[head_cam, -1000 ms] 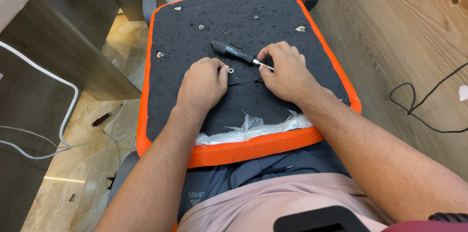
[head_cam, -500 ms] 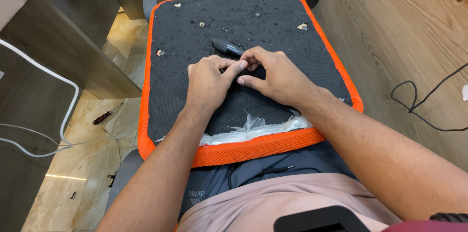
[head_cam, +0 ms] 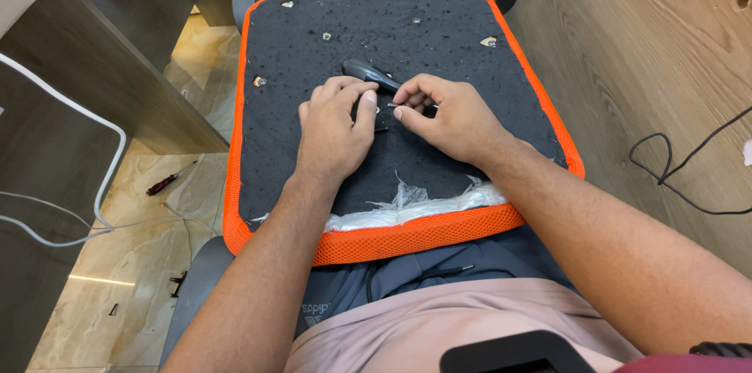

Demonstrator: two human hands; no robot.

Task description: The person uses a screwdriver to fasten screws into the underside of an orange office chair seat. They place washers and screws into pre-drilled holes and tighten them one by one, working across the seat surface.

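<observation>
On 1 orange-edged seat base (head_cam: 298, 185): 2 hands, L (head_cam: 335, 132) fingers curled, grip unclear; R (head_cam: 454, 116) fingers pinching 1 screwdriver (head_cam: 368, 72).

Two hands (head_cam: 333, 126) (head_cam: 450, 114), one seat cushion (head_cam: 313, 59), two screwdrivers (head_cam: 368, 71) (head_cam: 168, 179), two cables (head_cam: 70, 106) (head_cam: 689, 161)

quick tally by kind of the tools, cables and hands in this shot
Screwdrivers: 2, one on the seat base by the hands, one on the floor
Cables: 2, white, black
Hands: 2, left hand, right hand
Total: 6
</observation>
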